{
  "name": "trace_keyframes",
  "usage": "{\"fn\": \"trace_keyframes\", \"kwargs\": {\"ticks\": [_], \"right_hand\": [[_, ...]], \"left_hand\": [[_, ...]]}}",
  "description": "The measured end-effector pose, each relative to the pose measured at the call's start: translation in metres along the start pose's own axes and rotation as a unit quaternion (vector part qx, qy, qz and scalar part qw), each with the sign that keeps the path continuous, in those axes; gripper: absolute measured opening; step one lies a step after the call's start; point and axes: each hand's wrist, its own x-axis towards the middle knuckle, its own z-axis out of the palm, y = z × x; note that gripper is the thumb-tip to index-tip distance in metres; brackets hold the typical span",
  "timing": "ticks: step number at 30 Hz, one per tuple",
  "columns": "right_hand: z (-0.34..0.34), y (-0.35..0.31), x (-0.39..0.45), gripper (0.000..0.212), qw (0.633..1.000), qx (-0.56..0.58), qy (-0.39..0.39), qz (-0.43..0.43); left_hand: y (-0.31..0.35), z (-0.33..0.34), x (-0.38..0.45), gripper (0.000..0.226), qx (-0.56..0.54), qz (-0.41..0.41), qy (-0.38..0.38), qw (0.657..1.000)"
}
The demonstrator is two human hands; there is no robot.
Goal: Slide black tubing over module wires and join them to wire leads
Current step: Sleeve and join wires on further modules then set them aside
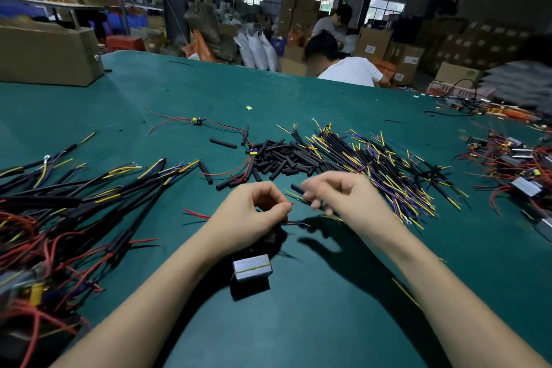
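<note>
The silver module (252, 268) hung nearest, its wires running up into the left hand (254, 212), whose curled fingers pinched a red wire tip just above the module. Right of that, the right hand (337, 191) pinched a short black tubing piece (296, 188). Beyond the module lay the tubing pile (283, 158) on the green table (298, 323)

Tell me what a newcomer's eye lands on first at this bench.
The two hands at centre: the left hand pinches a red wire, and the right hand, blurred, holds a black tube. Below them sits a silver module. Beyond lies a heap of tubing and yellow-and-purple leads on the green mat.
</note>
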Motion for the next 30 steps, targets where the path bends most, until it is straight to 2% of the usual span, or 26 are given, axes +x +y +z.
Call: {"fn": "trace_keyframes", "kwargs": {"ticks": [2, 4, 7, 10, 16, 18, 24, 27, 30], "right_hand": [[-0.009, -0.001, 0.023, 0.016, 0.998, -0.019, 0.065, -0.006], [-0.009, -0.001, 0.051, 0.015, 0.986, -0.128, 0.102, -0.017], [0.005, 0.003, 0.086, 0.014, 0.941, -0.335, 0.044, -0.019], [0.019, 0.008, 0.105, 0.013, 0.899, -0.437, -0.013, -0.011], [0.030, 0.009, 0.110, 0.016, 0.810, -0.582, -0.056, -0.050], [0.031, 0.009, 0.109, 0.017, 0.792, -0.604, -0.068, -0.065], [0.021, 0.011, 0.102, 0.019, 0.831, -0.548, -0.076, -0.054], [0.022, 0.011, 0.101, 0.017, 0.814, -0.576, -0.075, -0.027], [0.027, 0.010, 0.103, 0.032, 0.782, -0.618, -0.071, -0.028]], "left_hand": [[-0.003, 0.003, 0.002, 0.014, -0.015, 0.011, 0.049, 0.999], [-0.005, 0.004, 0.003, 0.013, -0.014, 0.026, 0.105, 0.994], [-0.007, 0.004, 0.003, 0.013, -0.013, 0.044, 0.176, 0.983], [-0.010, 0.003, 0.004, 0.013, -0.017, 0.044, 0.202, 0.978], [-0.011, 0.003, 0.004, 0.011, -0.110, -0.007, 0.142, 0.984], [-0.009, 0.001, 0.003, 0.011, -0.127, -0.015, 0.117, 0.985], [-0.004, -0.003, 0.001, 0.008, -0.175, -0.038, 0.079, 0.981], [-0.005, -0.007, 0.000, 0.008, -0.183, -0.040, 0.051, 0.981], [-0.006, -0.012, 0.000, 0.011, -0.192, -0.025, 0.032, 0.981]]}}
